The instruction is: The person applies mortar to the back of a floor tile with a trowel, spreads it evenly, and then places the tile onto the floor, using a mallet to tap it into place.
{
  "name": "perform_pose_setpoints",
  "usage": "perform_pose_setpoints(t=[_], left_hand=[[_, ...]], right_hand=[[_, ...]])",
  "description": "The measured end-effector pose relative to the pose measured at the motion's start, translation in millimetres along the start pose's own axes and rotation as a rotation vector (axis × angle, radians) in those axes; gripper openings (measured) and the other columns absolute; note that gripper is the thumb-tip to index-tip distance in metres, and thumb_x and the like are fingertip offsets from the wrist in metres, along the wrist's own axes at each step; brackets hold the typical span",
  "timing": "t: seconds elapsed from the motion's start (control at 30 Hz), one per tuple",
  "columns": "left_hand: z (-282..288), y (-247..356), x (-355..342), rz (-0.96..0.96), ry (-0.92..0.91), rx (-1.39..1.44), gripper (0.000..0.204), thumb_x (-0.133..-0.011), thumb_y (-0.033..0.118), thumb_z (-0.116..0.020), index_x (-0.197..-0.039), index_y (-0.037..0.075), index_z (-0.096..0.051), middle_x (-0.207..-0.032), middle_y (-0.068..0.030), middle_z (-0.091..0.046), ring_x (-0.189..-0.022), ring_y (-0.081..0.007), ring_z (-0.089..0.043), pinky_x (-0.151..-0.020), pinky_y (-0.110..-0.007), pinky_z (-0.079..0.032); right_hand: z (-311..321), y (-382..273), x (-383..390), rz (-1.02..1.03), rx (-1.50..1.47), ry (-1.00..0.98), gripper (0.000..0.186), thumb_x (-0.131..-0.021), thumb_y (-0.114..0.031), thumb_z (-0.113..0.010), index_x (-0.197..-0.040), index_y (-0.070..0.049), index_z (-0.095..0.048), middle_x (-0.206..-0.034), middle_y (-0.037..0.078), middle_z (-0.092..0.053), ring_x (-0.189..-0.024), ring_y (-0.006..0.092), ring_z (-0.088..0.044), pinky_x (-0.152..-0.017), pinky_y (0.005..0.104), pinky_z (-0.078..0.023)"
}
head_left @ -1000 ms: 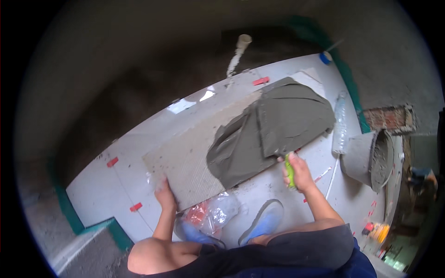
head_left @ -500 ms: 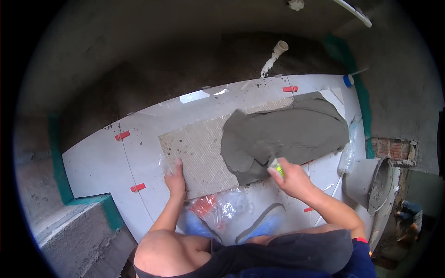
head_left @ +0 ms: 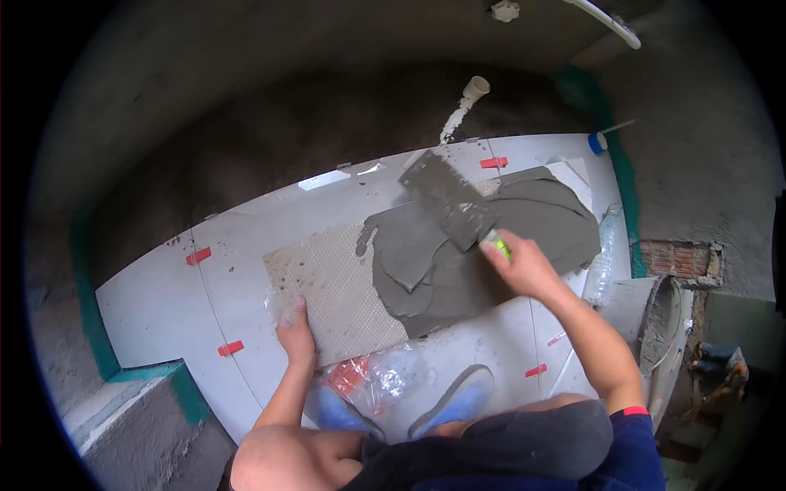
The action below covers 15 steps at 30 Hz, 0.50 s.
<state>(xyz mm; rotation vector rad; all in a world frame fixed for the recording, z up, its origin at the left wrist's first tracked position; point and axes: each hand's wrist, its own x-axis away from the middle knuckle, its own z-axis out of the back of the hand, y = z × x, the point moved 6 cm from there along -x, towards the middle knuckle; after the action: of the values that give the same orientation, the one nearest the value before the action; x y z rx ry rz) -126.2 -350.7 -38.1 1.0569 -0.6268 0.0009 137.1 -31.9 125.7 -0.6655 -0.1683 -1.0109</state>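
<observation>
While left hand (head_left: pixel 295 334) flat on tile (head_left: pixel 332 295), right hand (head_left: pixel 520 266) clenched around trowel (head_left: pixel 449 200).

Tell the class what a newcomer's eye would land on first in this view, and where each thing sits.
The eye goes first to the thick grey mortar spread over the right part of a face-down tile at the picture's centre. The right hand holds a mortar-smeared trowel over it, while the left hand presses the tile's bare near edge. Red spacer clips dot the glossy white floor tiles around them.
</observation>
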Motion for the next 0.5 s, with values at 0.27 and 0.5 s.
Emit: perform_pose_setpoints(t=[0.27, 0.5], left_hand=[[3, -8, -5, 0.028, -0.020, -0.027, 0.055, -0.095, 0.041, -0.061, -0.117, -0.009, -0.063, -0.113, -0.0165, -0.068, -0.101, -0.0229, -0.061, -0.092, -0.035, -0.046], [-8, 0, -3, -0.040, 0.017, 0.013, 0.056, -0.093, 0.039, -0.064, -0.118, -0.011, -0.061, -0.113, -0.0174, -0.067, -0.099, -0.0232, -0.062, -0.092, -0.036, -0.047]], right_hand=[[88, 71, -48, -0.194, 0.002, 0.247, 0.046, -0.097, -0.044, -0.051, -0.098, 0.000, -0.063, -0.088, 0.024, -0.066, -0.088, 0.0431, -0.062, -0.081, 0.0453, -0.047], [142, 131, 7, -0.288, -0.396, 0.394, 0.042, -0.097, -0.048, -0.052, -0.089, -0.007, -0.057, -0.065, 0.008, -0.057, -0.049, 0.0152, -0.054, -0.045, 0.0300, -0.042]])
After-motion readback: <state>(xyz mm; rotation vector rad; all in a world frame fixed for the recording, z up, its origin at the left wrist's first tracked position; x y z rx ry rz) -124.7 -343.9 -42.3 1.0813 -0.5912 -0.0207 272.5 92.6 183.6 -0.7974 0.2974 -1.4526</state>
